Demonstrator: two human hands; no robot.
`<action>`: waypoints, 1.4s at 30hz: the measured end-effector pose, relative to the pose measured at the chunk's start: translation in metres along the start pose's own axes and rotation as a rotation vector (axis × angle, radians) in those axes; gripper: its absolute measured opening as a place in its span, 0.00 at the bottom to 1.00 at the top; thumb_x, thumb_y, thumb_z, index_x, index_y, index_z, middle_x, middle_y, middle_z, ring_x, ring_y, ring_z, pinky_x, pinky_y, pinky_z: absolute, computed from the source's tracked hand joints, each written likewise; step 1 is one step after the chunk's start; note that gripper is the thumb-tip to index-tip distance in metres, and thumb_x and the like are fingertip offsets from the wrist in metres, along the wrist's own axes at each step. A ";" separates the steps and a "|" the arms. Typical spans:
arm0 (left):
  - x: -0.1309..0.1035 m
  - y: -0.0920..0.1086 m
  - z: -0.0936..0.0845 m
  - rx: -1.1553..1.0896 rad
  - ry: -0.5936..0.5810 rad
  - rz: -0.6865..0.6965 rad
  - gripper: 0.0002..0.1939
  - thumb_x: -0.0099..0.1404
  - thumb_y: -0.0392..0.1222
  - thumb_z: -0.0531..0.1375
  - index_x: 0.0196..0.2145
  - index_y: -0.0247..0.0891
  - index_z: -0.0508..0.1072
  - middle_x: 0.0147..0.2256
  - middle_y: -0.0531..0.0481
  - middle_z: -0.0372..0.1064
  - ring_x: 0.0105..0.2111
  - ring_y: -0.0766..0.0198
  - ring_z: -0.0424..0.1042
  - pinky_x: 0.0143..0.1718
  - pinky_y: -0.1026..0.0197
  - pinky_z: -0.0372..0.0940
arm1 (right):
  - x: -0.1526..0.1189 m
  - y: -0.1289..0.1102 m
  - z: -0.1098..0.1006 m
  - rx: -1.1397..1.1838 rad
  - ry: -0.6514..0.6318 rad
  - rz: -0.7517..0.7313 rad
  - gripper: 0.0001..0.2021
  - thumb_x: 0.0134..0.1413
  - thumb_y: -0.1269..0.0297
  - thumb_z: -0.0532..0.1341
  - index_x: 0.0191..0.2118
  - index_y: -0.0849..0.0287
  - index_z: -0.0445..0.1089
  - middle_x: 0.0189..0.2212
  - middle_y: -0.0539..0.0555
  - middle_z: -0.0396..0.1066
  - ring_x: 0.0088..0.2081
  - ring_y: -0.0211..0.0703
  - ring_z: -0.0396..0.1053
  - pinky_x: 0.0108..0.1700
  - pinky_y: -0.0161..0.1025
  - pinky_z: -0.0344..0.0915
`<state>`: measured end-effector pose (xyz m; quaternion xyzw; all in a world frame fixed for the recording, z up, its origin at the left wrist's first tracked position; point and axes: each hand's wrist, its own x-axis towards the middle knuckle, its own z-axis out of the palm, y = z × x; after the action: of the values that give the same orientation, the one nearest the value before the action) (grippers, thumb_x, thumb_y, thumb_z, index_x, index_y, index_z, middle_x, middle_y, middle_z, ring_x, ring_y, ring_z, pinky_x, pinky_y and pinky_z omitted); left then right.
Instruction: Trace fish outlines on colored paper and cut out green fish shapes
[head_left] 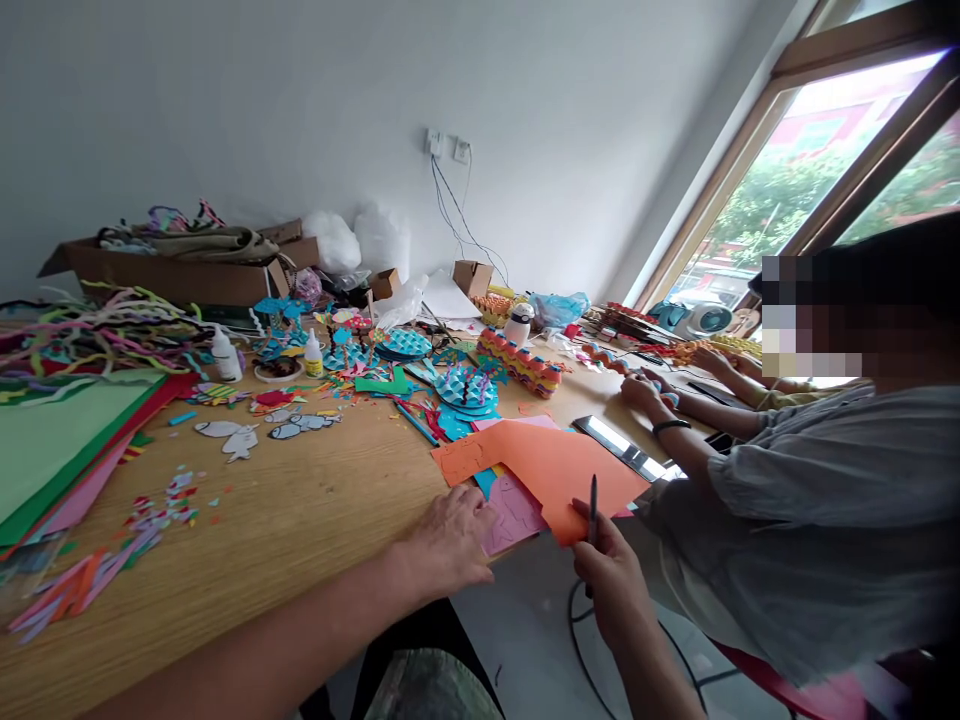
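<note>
Head view | right hand (pixel 613 568) closed round black pen (pixel 593 505), fingertips at edge of orange sheet (pixel 566 465) | orange sheet overlapping pink sheet (pixel 517 514), by table (pixel 322 510) edge | left hand (pixel 446 537) half open, empty, loosely curled beside pink sheet

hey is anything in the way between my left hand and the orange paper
Nothing visible blocks your left hand from the orange paper. The pink sheet lies right by that hand, partly under the orange paper, but looks too flat to obstruct. Your right hand, holding a pen, is at the orange paper's near edge.
</note>
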<state>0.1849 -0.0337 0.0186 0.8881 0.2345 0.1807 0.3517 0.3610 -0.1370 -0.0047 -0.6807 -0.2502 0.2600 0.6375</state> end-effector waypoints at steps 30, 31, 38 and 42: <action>0.008 0.007 0.027 0.681 -0.039 0.235 0.10 0.63 0.31 0.49 0.37 0.32 0.69 0.35 0.41 0.68 0.41 0.55 0.66 0.46 0.51 0.60 | 0.012 0.018 -0.002 -0.689 -0.144 -0.616 0.21 0.43 0.66 0.54 0.48 0.62 0.62 0.35 0.57 0.71 0.28 0.40 0.67 0.33 0.36 0.65; 0.009 0.007 0.025 0.677 -0.046 0.238 0.10 0.63 0.30 0.49 0.36 0.32 0.69 0.35 0.42 0.68 0.40 0.56 0.66 0.45 0.52 0.61 | 0.011 0.017 -0.002 -0.699 -0.140 -0.614 0.21 0.43 0.66 0.54 0.48 0.62 0.62 0.35 0.57 0.71 0.28 0.40 0.67 0.33 0.36 0.65; 0.032 0.022 -0.003 0.606 0.038 0.161 0.10 0.64 0.31 0.48 0.36 0.35 0.68 0.35 0.45 0.68 0.37 0.58 0.68 0.36 0.60 0.64 | 0.013 -0.008 -0.004 -0.691 -0.082 -0.571 0.17 0.45 0.63 0.54 0.43 0.61 0.67 0.29 0.53 0.73 0.24 0.40 0.67 0.29 0.35 0.64; 0.053 0.033 -0.019 0.545 0.111 0.105 0.11 0.66 0.34 0.46 0.36 0.36 0.68 0.34 0.46 0.69 0.36 0.60 0.68 0.35 0.62 0.63 | 0.026 -0.030 -0.001 -0.719 -0.033 -0.594 0.15 0.48 0.59 0.53 0.38 0.61 0.70 0.27 0.54 0.73 0.25 0.42 0.68 0.29 0.35 0.63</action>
<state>0.2288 -0.0156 0.0636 0.9496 0.2468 0.1772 0.0768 0.3810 -0.1187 0.0245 -0.7532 -0.5186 -0.0264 0.4039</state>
